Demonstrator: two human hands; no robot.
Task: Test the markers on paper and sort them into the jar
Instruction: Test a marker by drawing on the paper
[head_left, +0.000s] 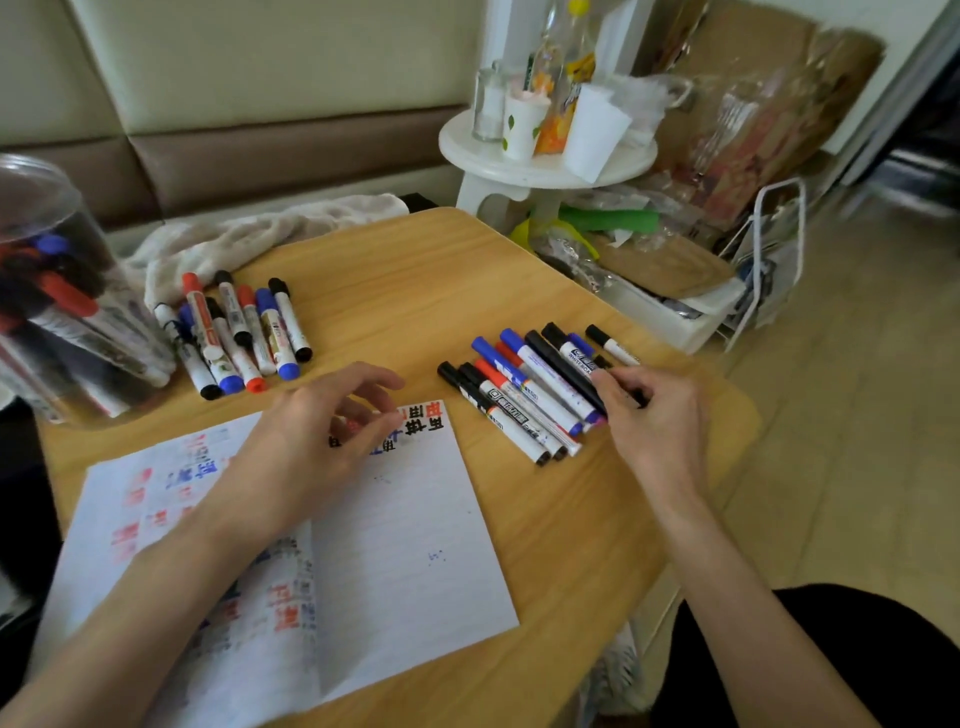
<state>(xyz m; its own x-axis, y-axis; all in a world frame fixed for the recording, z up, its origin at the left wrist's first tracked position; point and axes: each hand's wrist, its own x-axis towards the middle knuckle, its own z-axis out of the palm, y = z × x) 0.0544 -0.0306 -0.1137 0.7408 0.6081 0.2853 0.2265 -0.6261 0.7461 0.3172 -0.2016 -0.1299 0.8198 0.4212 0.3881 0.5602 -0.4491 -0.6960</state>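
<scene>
Head view of a light wooden table (415, 270). Centre and lower left: a white lined paper sheet (405, 530) lies flat on the table and bears red, blue and black test marks along its top edge and left half. Left hand (322, 415) hovers over the upper part of the sheet, fingers apart and loosely bent, gripping nothing. Right hand (649, 415), at centre right, has thumb and fingers closed in a pinch on a black marker (638, 398) at the right edge of a right-hand row of capped red, blue and black whiteboard markers (524, 395) lying side by side on the table. One black-capped white marker (613, 345) lies just beyond this row, apart from it. Upper left of centre: a second cluster of capped markers (239, 332), also on the table. Far left: a clear plastic jar (52, 208), tilted, with red, blue and black markers inside. Behind the second cluster, a crumpled beige cloth (260, 228). Top centre: a round white side table (519, 166) carrying cups and bottles.
</scene>
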